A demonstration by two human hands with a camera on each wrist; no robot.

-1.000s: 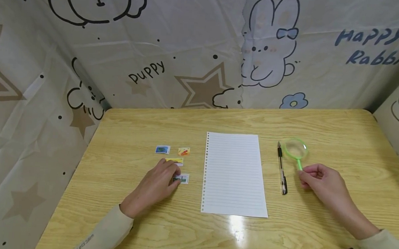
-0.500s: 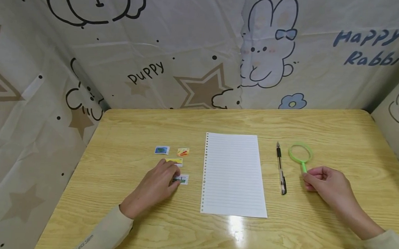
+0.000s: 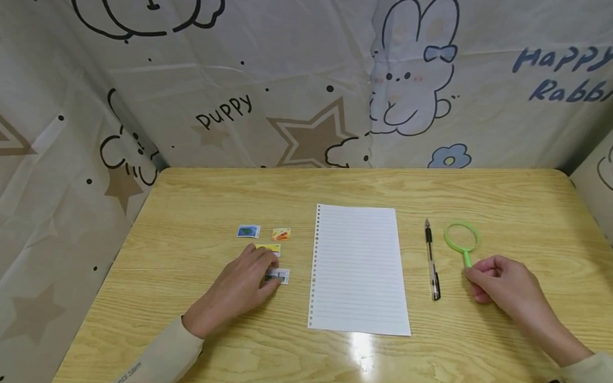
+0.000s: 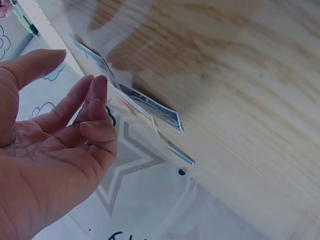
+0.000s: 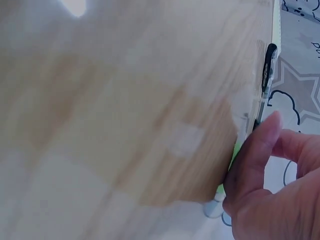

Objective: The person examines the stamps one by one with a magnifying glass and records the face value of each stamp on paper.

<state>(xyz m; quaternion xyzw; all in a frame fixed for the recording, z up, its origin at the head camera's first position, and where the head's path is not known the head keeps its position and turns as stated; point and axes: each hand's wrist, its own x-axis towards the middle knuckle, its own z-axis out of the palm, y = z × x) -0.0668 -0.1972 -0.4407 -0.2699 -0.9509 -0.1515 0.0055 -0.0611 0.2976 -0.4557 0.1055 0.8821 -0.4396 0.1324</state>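
My right hand (image 3: 504,283) pinches the end of the green handle of a magnifying glass (image 3: 466,259), whose round lens points away from me near the tabletop. In the right wrist view the thumb and a finger hide most of that handle. On the left, my left hand (image 3: 236,289) hovers low over several small postage stamps, fingers loosely bent. A green-and-white stamp (image 3: 283,276) lies partly under its thumb, and a yellow stamp (image 3: 272,249) is by its fingertips. The left wrist view shows thumb and fingers (image 4: 97,95) apart, with nothing visible between them.
A blue stamp (image 3: 249,231) and an orange one (image 3: 281,234) lie behind the left hand. Lined paper (image 3: 362,269) with punched holes is in the middle of the wooden table (image 3: 223,198). A black pen (image 3: 431,262) lies between paper and magnifying glass. Printed cloth (image 3: 293,52) surrounds the table.
Over the last second my right hand has shifted the magnifying glass slightly right and toward me, away from the pen. My left hand has barely moved; its thumb is a little farther right.
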